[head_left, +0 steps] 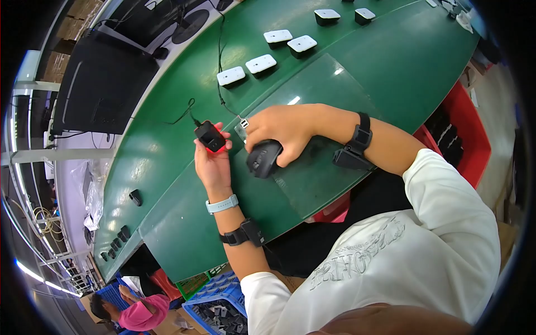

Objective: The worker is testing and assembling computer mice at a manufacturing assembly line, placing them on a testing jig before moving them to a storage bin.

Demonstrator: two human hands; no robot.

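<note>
My left hand (214, 164) holds a small black box-shaped device (211, 137), its fingers around the sides. Red light glows along the device's edge, and a thin black cable (191, 106) runs into its far end. Just to the right, my right hand (285, 131) is closed over a black computer mouse (264, 158), with the thumb on the near side and the fingers over the far side. A small white USB connector (244, 123) on a black cord lies beside the right hand's knuckles.
Several black boxes with white tops (261, 65) stand toward the back of the green table (167, 223). A clear sheet (335, 89) lies under my right forearm. A dark monitor (103, 84) stands left, a red bin (469, 128) right. Another person (142, 314) and a blue crate (220, 293) are lower left.
</note>
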